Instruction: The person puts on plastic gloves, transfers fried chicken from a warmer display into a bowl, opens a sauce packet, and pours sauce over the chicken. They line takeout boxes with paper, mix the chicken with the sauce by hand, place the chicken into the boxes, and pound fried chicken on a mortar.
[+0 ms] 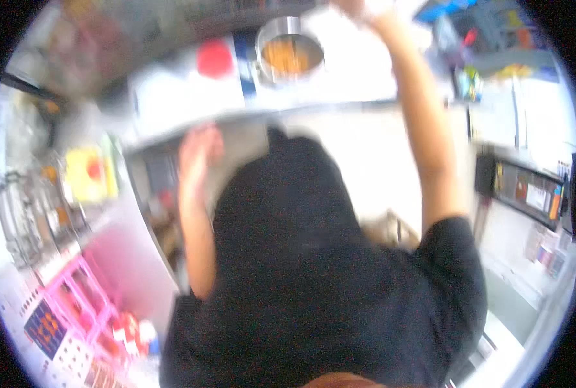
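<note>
A metal pot (pixel 279 27) with orange-brown food (pixel 286 58) in it stands on the white counter (pixel 359 77). My right hand (pixel 360 9) reaches past the pot at its right and is cut by the top edge of the view. Blur hides its fingers and whether it holds anything. My left hand (pixel 201 147) hangs near the counter's front edge, apart from the pot. Its fingers look partly bent but are smeared by motion, and no held thing shows. A round red thing (pixel 215 59) lies on the counter, left of the pot.
A pink rack (pixel 84 304) and a yellow item (pixel 87 173) are at the left. Bags and a green packet (pixel 471 84) sit at the upper right. A dark-framed appliance (pixel 527 191) stands at the right.
</note>
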Motion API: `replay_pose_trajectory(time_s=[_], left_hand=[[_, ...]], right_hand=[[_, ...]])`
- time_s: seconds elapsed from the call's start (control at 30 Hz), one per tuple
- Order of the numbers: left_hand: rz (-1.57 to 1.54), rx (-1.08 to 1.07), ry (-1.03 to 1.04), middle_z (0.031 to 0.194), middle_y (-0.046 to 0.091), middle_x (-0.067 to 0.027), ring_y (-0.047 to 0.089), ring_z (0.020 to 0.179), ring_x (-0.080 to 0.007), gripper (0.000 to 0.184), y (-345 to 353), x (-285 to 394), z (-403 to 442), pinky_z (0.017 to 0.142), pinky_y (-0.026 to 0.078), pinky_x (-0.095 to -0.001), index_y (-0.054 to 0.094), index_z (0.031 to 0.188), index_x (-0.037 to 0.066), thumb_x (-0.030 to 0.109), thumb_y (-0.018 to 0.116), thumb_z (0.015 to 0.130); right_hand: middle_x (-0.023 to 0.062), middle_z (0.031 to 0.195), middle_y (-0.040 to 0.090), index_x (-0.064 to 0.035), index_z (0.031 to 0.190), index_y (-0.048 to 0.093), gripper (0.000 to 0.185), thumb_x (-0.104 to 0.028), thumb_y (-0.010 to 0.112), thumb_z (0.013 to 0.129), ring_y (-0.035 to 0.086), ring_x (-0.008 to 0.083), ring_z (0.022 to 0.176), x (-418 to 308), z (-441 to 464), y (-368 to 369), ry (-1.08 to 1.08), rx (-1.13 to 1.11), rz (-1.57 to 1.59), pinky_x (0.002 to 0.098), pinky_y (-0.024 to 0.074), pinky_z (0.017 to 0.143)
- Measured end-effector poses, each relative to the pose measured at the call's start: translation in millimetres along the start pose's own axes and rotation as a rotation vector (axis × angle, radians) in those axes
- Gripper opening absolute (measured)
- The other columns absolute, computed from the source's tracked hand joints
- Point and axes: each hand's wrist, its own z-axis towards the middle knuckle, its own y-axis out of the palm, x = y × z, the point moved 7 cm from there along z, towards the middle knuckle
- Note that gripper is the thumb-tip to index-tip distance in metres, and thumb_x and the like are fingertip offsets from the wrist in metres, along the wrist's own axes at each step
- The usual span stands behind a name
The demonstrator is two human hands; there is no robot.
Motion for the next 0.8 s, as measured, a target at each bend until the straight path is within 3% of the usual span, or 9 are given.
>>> replay_pose_trajectory(time_s=[0.03, 0.1, 0.3, 0.37, 0.43, 0.5, 0.57, 0.67, 0.8], left_hand=[[-0.027, 0.060, -0.019, 0.104, 0.074, -0.0040, 0.069, 0.090, -0.0131, 0.033, -5, -1, 7, 0.079, 0.055, -0.0296, 0.069, 0.126, 0.006, 0.029, 0.068, 0.102], [-0.086, 0.059, -0.036, 0.105, 0.074, -0.0053, 0.069, 0.088, -0.0134, 0.032, -13, 10, 14, 0.077, 0.055, -0.0293, 0.069, 0.127, 0.007, 0.027, 0.067, 0.102], [-0.194, 0.236, 0.181, 0.107, 0.072, -0.0082, 0.068, 0.091, -0.0153, 0.033, -49, 123, 25, 0.081, 0.054, -0.0290, 0.066, 0.129, 0.006, 0.027, 0.064, 0.104], [-0.227, 0.358, 0.247, 0.107, 0.071, -0.0086, 0.068, 0.090, -0.0154, 0.034, -73, 155, 28, 0.082, 0.054, -0.0298, 0.066, 0.129, 0.006, 0.029, 0.064, 0.104], [-0.273, 0.470, 0.339, 0.108, 0.071, -0.0085, 0.068, 0.091, -0.0159, 0.034, -104, 180, 27, 0.082, 0.054, -0.0298, 0.067, 0.128, 0.005, 0.028, 0.065, 0.103], [-0.278, 0.580, 0.455, 0.110, 0.071, -0.0087, 0.068, 0.093, -0.0165, 0.033, -145, 203, 25, 0.083, 0.053, -0.0299, 0.067, 0.127, 0.004, 0.026, 0.067, 0.103], [-0.185, 0.702, 0.530, 0.112, 0.071, -0.0092, 0.067, 0.097, -0.0164, 0.030, -193, 227, 34, 0.084, 0.053, -0.0304, 0.066, 0.128, 0.004, 0.021, 0.066, 0.102], [0.205, 0.915, 0.707, 0.115, 0.069, -0.0127, 0.067, 0.103, -0.0221, 0.036, -266, 267, 80, 0.088, 0.054, -0.0349, 0.063, 0.131, 0.000, 0.017, 0.068, 0.100], [0.414, 1.133, 0.843, 0.127, 0.065, -0.0237, 0.068, 0.112, -0.0329, 0.050, -329, 316, 149, 0.094, 0.055, -0.0411, 0.056, 0.135, -0.006, 0.016, 0.074, 0.094]], right_hand=[[0.0156, 0.106, 0.078, -0.0069, 0.112, 0.077, 0.026, -0.022, 0.064, 0.095, 0.075, 0.0276, 0.095, 18, 29, -21, -0.313, -0.016, -0.048, 0.0356, 0.0604, 0.088], [0.0129, 0.108, 0.074, -0.0122, 0.125, 0.069, 0.032, -0.021, 0.065, 0.094, 0.072, 0.0305, 0.093, -92, 45, -16, -0.305, 0.189, -1.176, 0.0389, 0.0580, 0.079], [0.0127, 0.097, 0.069, -0.0133, 0.117, 0.070, 0.028, -0.004, 0.066, 0.090, 0.069, 0.0348, 0.085, -93, 180, -81, -0.494, 0.387, -1.138, 0.0429, 0.0576, 0.073], [0.0157, 0.100, 0.070, -0.0071, 0.115, 0.069, 0.024, -0.010, 0.065, 0.091, 0.069, 0.0369, 0.092, -55, 219, -98, -0.375, 0.370, -1.212, 0.0460, 0.0572, 0.079], [0.0170, 0.108, 0.075, -0.0082, 0.108, 0.076, 0.020, -0.017, 0.065, 0.094, 0.071, 0.0347, 0.100, -11, 255, -102, 0.193, 0.041, -1.476, 0.0468, 0.0572, 0.084], [0.0184, 0.109, 0.075, -0.0068, 0.122, 0.072, 0.031, -0.025, 0.060, 0.099, 0.071, 0.0342, 0.105, 1, 254, -105, 0.524, 0.099, -1.152, 0.0472, 0.0562, 0.089], [0.0168, 0.118, 0.073, -0.0086, 0.115, 0.074, 0.027, -0.017, 0.059, 0.095, 0.069, 0.0413, 0.102, -64, 220, -73, -0.272, 0.486, -1.155, 0.0503, 0.0561, 0.086], [0.0117, 0.101, 0.074, -0.0080, 0.101, 0.075, 0.014, -0.008, 0.071, 0.088, 0.070, 0.0299, 0.089, -95, 144, -18, -0.440, 0.646, -0.921, 0.0423, 0.0560, 0.079], [0.0140, 0.094, 0.073, -0.0052, 0.099, 0.073, 0.032, -0.035, 0.077, 0.088, 0.069, 0.0343, 0.087, -89, 131, 119, -0.013, 0.464, -0.518, 0.0492, 0.0548, 0.080]])
